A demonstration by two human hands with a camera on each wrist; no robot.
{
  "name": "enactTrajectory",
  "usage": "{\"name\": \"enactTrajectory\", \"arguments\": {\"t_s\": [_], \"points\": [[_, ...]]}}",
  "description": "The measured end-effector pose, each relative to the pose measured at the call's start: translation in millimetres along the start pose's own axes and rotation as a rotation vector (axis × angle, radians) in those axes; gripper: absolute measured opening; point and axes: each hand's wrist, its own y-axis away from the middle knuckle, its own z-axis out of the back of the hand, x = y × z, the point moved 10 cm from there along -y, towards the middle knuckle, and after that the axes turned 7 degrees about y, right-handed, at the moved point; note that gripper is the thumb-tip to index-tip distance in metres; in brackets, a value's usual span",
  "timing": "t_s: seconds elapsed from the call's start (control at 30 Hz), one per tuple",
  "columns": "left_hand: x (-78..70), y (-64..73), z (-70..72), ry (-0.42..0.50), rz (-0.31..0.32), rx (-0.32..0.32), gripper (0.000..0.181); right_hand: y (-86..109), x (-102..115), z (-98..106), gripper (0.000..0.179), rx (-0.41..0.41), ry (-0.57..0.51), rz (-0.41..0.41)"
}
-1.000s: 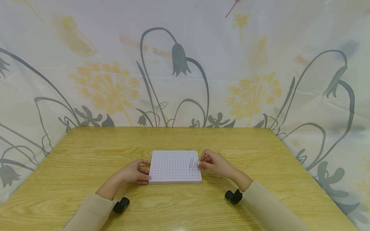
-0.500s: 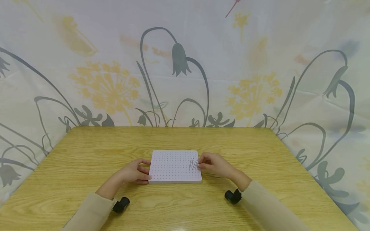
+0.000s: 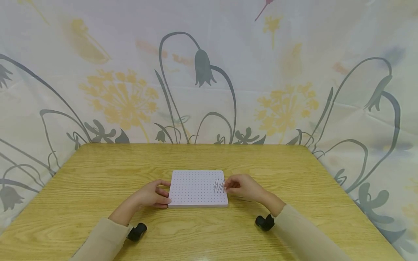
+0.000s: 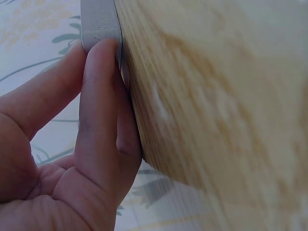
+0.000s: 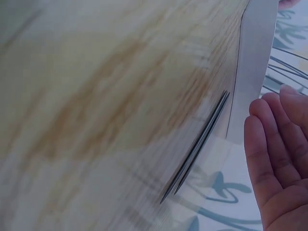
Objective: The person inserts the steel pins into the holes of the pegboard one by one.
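Observation:
A white board with a grid of small holes point(image 3: 192, 188) lies flat on the table. My left hand point(image 3: 153, 194) holds its left edge, thumb on the near corner and the other fingers along the side. In the left wrist view, fingertips press against the board's side point(image 4: 99, 21). Several thin metal rods point(image 3: 218, 186) stand leaning in a row near the board's right edge. My right hand point(image 3: 243, 186) is at the right end of this row, its thumb and index finger pinched together at a thin rod, mostly hidden by the fingers.
Two loose metal rods point(image 5: 195, 147) lie side by side on the wooden table point(image 3: 196, 232), right of the board and below the right hand. A patterned cloth point(image 3: 261, 65) hangs behind and beside the table. Black cameras point(image 3: 137, 232) sit at both wrists.
My right hand's fingers have come slightly down and nearer beside the row of rods. The left hand and the board stay where they were.

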Motion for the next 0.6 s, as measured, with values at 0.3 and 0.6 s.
{"name": "enactTrajectory", "arguments": {"t_s": [0.3, 0.6], "points": [[2.1, -1.5, 1.5, 0.000, 0.008, -0.013, 0.056, 6.5, -5, 5, 0.007, 0.005, 0.020, -0.013], [2.6, -1.6, 1.3, 0.008, 0.010, -0.013, 0.056, 14.4, -12, 8, 0.005, 0.001, 0.044, -0.040]]}}
